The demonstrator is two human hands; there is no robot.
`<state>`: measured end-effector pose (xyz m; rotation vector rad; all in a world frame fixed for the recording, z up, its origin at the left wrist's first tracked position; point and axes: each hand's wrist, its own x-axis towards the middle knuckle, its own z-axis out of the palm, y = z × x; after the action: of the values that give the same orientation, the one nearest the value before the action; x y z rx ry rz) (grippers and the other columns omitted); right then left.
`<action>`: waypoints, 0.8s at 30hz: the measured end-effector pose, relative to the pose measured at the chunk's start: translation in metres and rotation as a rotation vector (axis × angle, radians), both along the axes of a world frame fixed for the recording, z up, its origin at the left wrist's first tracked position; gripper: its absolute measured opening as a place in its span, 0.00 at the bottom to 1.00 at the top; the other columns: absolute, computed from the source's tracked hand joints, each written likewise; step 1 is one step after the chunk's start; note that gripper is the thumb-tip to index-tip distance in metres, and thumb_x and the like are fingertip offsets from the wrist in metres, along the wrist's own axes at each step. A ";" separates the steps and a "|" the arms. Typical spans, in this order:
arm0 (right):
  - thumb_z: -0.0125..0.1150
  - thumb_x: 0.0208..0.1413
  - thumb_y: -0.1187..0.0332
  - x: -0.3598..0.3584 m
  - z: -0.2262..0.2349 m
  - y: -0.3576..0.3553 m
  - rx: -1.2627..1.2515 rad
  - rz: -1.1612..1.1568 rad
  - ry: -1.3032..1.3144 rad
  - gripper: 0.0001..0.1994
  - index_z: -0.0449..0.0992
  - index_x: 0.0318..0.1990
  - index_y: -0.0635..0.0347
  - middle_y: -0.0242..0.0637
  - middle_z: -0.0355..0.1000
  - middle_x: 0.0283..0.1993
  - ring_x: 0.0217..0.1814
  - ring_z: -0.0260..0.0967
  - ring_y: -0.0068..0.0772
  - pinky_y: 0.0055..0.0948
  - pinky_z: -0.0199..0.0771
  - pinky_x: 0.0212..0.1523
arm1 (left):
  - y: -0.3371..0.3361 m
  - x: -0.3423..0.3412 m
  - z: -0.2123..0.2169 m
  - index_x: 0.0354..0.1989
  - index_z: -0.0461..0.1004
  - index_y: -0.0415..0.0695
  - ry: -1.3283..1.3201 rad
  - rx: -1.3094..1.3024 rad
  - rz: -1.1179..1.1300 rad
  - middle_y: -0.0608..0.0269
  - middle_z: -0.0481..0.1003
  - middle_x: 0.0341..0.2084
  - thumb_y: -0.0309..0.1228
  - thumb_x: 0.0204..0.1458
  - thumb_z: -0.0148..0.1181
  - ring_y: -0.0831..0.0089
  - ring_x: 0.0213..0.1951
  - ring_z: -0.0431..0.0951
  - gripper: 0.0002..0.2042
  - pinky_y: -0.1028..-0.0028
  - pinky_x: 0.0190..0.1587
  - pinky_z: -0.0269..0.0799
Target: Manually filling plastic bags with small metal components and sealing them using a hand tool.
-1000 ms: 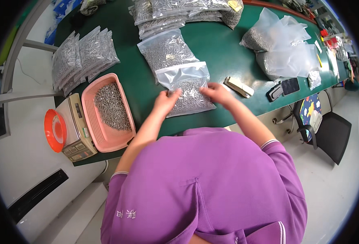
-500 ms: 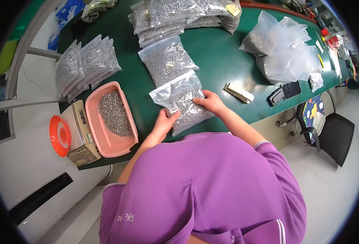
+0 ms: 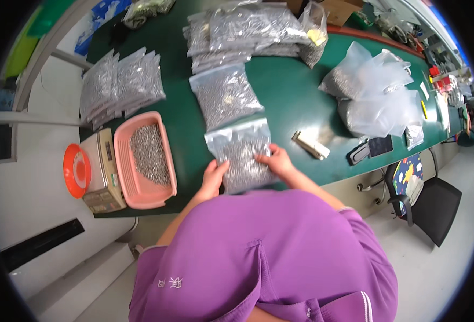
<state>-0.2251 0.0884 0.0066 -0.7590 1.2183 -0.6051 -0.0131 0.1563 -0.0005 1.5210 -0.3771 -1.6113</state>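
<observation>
the lower end of the clear bag [image 3: 245, 163] reaches the purple shirt [image 3: 258, 236], close to the worktop's near edge; drawn further that way, it could tip off, pulled by the weight of its small metal pieces. the seal at its far end is too small to judge; were it unclosed, lifting the bag by its sides might spill pieces. thumbs pressing hard could also strain the thin film.

the bag lies between the hands, which are apart, each clamped on one side of it with the thumb on top: the left hand [image 3: 213, 177] on its left side, the right hand [image 3: 279, 162] on its right.

to the right, a stapler [image 3: 310, 145] lies on the worktop [image 3: 290, 96], apart from the right hand; near the left edge stand a pink basket [image 3: 120, 161] and a scale [image 3: 96, 161]. just beyond the bag, meeting its far end, is a second filled bag [image 3: 226, 97], and past that, toward the far edge, a stack of filled bags [image 3: 250, 29].
</observation>
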 end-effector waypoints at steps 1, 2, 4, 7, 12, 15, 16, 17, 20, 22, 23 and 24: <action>0.69 0.44 0.72 -0.003 0.009 0.007 0.001 -0.025 0.005 0.19 0.72 0.45 0.66 0.37 0.75 0.38 0.36 0.72 0.27 0.26 0.73 0.41 | 0.004 -0.006 0.002 0.47 0.69 0.37 -0.022 -0.023 -0.001 0.64 0.74 0.39 0.30 0.53 0.57 0.76 0.40 0.72 0.15 0.74 0.45 0.67; 0.68 0.45 0.72 -0.007 0.018 0.011 0.006 -0.046 -0.006 0.19 0.72 0.45 0.66 0.37 0.75 0.38 0.37 0.72 0.27 0.26 0.72 0.41 | 0.008 -0.012 0.003 0.47 0.69 0.37 -0.041 -0.048 -0.015 0.64 0.75 0.38 0.29 0.53 0.57 0.76 0.39 0.73 0.14 0.75 0.44 0.68; 0.67 0.46 0.72 -0.022 0.029 0.008 0.004 -0.052 0.020 0.18 0.72 0.45 0.66 0.36 0.75 0.38 0.37 0.72 0.26 0.26 0.72 0.41 | -0.001 -0.026 0.009 0.45 0.70 0.37 -0.062 -0.116 -0.034 0.65 0.75 0.36 0.28 0.52 0.57 0.78 0.37 0.73 0.13 0.76 0.42 0.68; 0.65 0.48 0.72 -0.048 0.049 -0.024 -0.135 -0.102 0.072 0.15 0.72 0.44 0.66 0.35 0.75 0.37 0.36 0.71 0.23 0.25 0.72 0.39 | -0.045 -0.054 0.044 0.43 0.70 0.37 -0.120 -0.224 -0.076 0.65 0.75 0.34 0.27 0.52 0.57 0.80 0.35 0.72 0.11 0.78 0.40 0.67; 0.64 0.49 0.65 -0.065 0.083 -0.136 -0.389 -0.102 0.199 0.18 0.72 0.44 0.67 0.33 0.74 0.36 0.36 0.69 0.21 0.24 0.70 0.40 | -0.159 -0.071 0.044 0.43 0.70 0.36 -0.307 -0.434 -0.128 0.62 0.76 0.32 0.33 0.51 0.58 0.77 0.34 0.73 0.14 0.74 0.39 0.68; 0.65 0.47 0.63 -0.066 0.057 -0.197 -0.476 -0.066 0.519 0.22 0.71 0.47 0.67 0.42 0.75 0.35 0.33 0.72 0.31 0.28 0.72 0.39 | -0.218 -0.075 0.032 0.44 0.69 0.35 -0.529 -0.440 -0.151 0.57 0.76 0.29 0.35 0.51 0.57 0.69 0.32 0.76 0.17 0.71 0.38 0.69; 0.64 0.46 0.63 -0.063 0.043 -0.207 -0.578 -0.043 0.668 0.24 0.69 0.49 0.67 0.47 0.74 0.38 0.37 0.72 0.39 0.32 0.72 0.42 | -0.228 -0.074 0.030 0.46 0.68 0.35 -0.649 -0.396 -0.177 0.56 0.76 0.28 0.35 0.51 0.57 0.65 0.31 0.76 0.18 0.70 0.38 0.70; 0.64 0.46 0.62 -0.065 0.024 -0.215 -0.668 -0.029 0.830 0.27 0.67 0.52 0.67 0.52 0.72 0.41 0.40 0.72 0.47 0.36 0.72 0.44 | -0.231 -0.079 0.036 0.50 0.66 0.37 -0.783 -0.320 -0.244 0.54 0.74 0.35 0.35 0.49 0.58 0.60 0.39 0.75 0.21 0.66 0.44 0.68; 0.64 0.44 0.58 -0.043 0.019 -0.209 -0.983 0.087 1.026 0.36 0.58 0.61 0.54 0.51 0.57 0.59 0.60 0.56 0.55 0.49 0.56 0.59 | -0.210 -0.054 0.031 0.57 0.63 0.48 -1.534 -0.512 -0.447 0.55 0.55 0.61 0.39 0.46 0.59 0.53 0.63 0.52 0.28 0.48 0.60 0.46; 0.63 0.42 0.49 -0.025 0.047 -0.193 -1.151 0.391 0.981 0.35 0.61 0.61 0.42 0.44 0.55 0.63 0.67 0.47 0.51 0.61 0.38 0.64 | -0.196 -0.038 0.021 0.59 0.62 0.52 -1.721 -0.487 -0.643 0.56 0.52 0.63 0.44 0.47 0.57 0.50 0.65 0.47 0.28 0.42 0.61 0.39; 0.62 0.42 0.47 -0.020 0.041 -0.191 -1.211 0.541 0.974 0.35 0.62 0.60 0.41 0.41 0.55 0.63 0.67 0.47 0.50 0.60 0.38 0.64 | -0.194 -0.034 0.022 0.59 0.63 0.53 -1.697 -0.493 -0.686 0.57 0.51 0.64 0.46 0.48 0.56 0.51 0.66 0.44 0.29 0.39 0.61 0.37; 0.60 0.42 0.45 -0.016 0.038 -0.189 -1.268 0.692 0.961 0.34 0.63 0.60 0.40 0.39 0.55 0.64 0.68 0.46 0.50 0.59 0.38 0.65 | -0.195 -0.031 0.023 0.58 0.64 0.54 -1.704 -0.520 -0.705 0.60 0.52 0.64 0.48 0.48 0.56 0.52 0.66 0.44 0.28 0.39 0.60 0.37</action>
<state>-0.2409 -0.1009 0.0444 -2.6308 1.1674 -0.3548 -0.0443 -0.0391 0.0222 2.0340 -2.1803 -0.0725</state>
